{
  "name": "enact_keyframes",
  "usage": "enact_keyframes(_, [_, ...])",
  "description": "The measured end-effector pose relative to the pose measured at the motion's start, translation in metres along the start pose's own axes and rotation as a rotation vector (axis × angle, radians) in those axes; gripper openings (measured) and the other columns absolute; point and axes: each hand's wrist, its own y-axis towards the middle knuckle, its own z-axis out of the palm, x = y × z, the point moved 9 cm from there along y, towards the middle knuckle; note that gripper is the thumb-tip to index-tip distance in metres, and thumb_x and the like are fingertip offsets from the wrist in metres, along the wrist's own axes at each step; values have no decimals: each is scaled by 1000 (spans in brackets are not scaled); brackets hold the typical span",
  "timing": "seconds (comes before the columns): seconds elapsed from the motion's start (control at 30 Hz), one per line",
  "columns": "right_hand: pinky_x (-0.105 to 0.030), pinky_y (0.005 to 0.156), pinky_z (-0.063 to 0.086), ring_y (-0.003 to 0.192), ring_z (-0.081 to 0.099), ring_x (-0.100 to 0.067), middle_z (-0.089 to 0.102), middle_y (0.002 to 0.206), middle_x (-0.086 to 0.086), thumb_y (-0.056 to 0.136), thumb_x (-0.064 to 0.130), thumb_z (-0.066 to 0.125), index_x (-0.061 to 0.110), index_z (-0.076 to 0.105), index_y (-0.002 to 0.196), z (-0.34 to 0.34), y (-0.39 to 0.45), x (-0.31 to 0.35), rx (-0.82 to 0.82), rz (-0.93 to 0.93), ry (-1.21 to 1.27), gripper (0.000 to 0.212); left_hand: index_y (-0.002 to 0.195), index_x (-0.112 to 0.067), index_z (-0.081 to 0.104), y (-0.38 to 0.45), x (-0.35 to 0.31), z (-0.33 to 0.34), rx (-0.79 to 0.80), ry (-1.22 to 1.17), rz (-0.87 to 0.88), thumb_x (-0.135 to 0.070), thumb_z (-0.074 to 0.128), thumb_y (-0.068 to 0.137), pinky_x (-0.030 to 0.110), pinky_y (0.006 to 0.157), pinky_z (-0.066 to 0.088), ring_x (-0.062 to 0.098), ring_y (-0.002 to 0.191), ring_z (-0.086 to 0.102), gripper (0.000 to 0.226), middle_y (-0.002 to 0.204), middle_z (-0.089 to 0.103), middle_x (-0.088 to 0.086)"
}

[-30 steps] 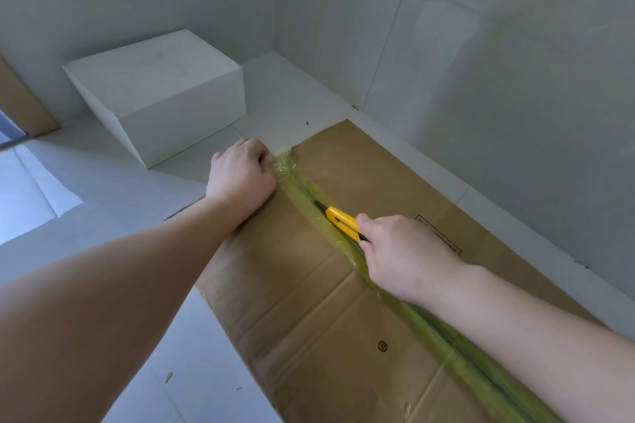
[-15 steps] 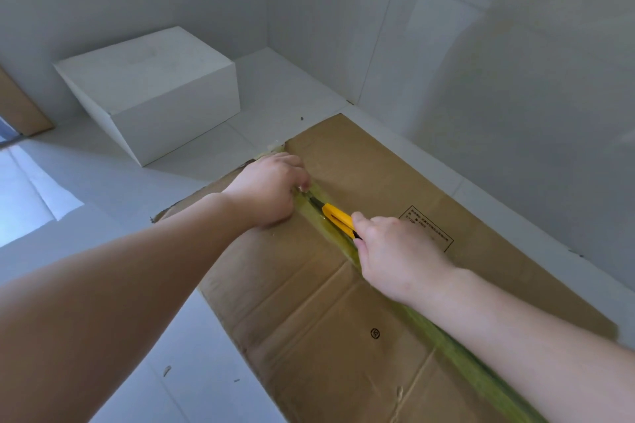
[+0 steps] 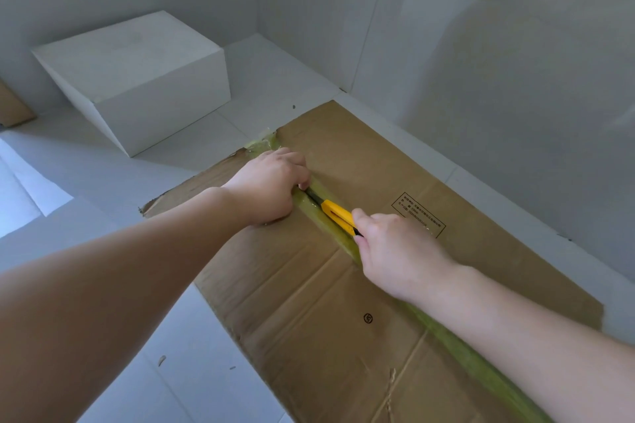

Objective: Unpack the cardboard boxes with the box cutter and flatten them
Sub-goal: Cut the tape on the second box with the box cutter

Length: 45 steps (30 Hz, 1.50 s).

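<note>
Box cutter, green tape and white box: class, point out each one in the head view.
box cutter [image 3: 336, 214]: head view, yellow handle.
green tape [image 3: 347, 244]: head view, strip near the right hand.
white box [image 3: 137, 55]: head view, top face.

A white block [image 3: 137, 79] with plain faces stands on the pale tiled floor [image 3: 171, 371] near the corner of the room, close to the left wall. Glossy light wall tiles [image 3: 498, 62] run along the right side and catch reflections. At the far left edge a brown panel [image 3: 12, 106] leans at the wall. Small scraps [image 3: 161, 359] lie on the floor tiles.
</note>
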Motion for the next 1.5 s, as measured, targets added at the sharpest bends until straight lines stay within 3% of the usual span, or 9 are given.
enact_keyframes(0.13, [-31, 55, 31, 69, 45, -23, 39, 76, 5, 98, 22, 38, 15, 45, 116, 2, -13, -8, 31, -22, 2, 21, 100, -19, 64, -3, 1, 0, -8, 4, 14, 4, 46, 71, 26, 87, 34, 18, 106, 44, 42, 108, 56, -4])
enact_keyframes(0.33, [-32, 59, 34, 79, 56, -27, 42, 82, 4, 99, 25, 36, 17, 43, 126, 10, -38, -17, 46, -12, 41, 29, 96, -11, 68, -10, -21, 4, -65, -60, 109, 9, 45, 66, 29, 88, 38, 23, 101, 50, 42, 103, 61, 1])
enact_keyframes(0.47, [-33, 60, 38, 78, 56, -27, 40, 81, 4, 99, 25, 36, 16, 41, 129, 12, -38, -17, 29, -13, 47, 32, 93, -7, 68, -10, -36, 7, -57, -85, 156, 11, 45, 63, 40, 89, 43, 28, 99, 52, 42, 100, 62, 6])
enact_keyframes(0.8, [-30, 57, 31, 74, 54, -24, 29, 89, 5, 100, 30, 34, 20, 41, 122, 14, -58, -24, 50, 35, 34, 25, 91, -5, 69, -12, -41, 6, -89, -103, 156, 13, 44, 63, 39, 89, 44, 29, 97, 53, 42, 98, 63, 7])
enact_keyframes(1.0, [-34, 65, 45, 81, 56, -24, 34, 94, 3, 100, 29, 34, 19, 42, 119, 14, -66, -23, 57, 28, 44, 24, 91, -5, 70, -13, -50, 11, -86, -108, 182, 14, 45, 63, 42, 87, 46, 30, 96, 54, 42, 97, 64, 7])
enact_keyframes(1.17, [-32, 63, 43, 81, 56, -24, 33, 92, 4, 100, 28, 34, 18, 44, 119, 13, -69, -26, 63, 3, 47, 24, 90, -4, 71, -17, -61, 13, -72, -115, 213, 5, 39, 62, 41, 84, 48, 32, 93, 56, 44, 96, 64, 9])
enact_keyframes(1.4, [-29, 66, 41, 84, 58, -22, 44, 102, 0, 100, 30, 32, 18, 42, 128, 17, -87, -35, 78, -13, 52, 32, 93, -4, 70, -18, -71, 17, -58, -125, 216, 13, 44, 62, 40, 86, 47, 31, 96, 55, 44, 99, 63, 9])
enact_keyframes(1.5, [-24, 63, 33, 85, 58, -21, 43, 102, 1, 101, 30, 31, 18, 41, 129, 18, -91, -35, 81, -33, 38, 32, 91, -4, 71, -19, -78, 19, -49, -119, 234, 6, 37, 61, 40, 84, 48, 31, 92, 56, 46, 96, 64, 9])
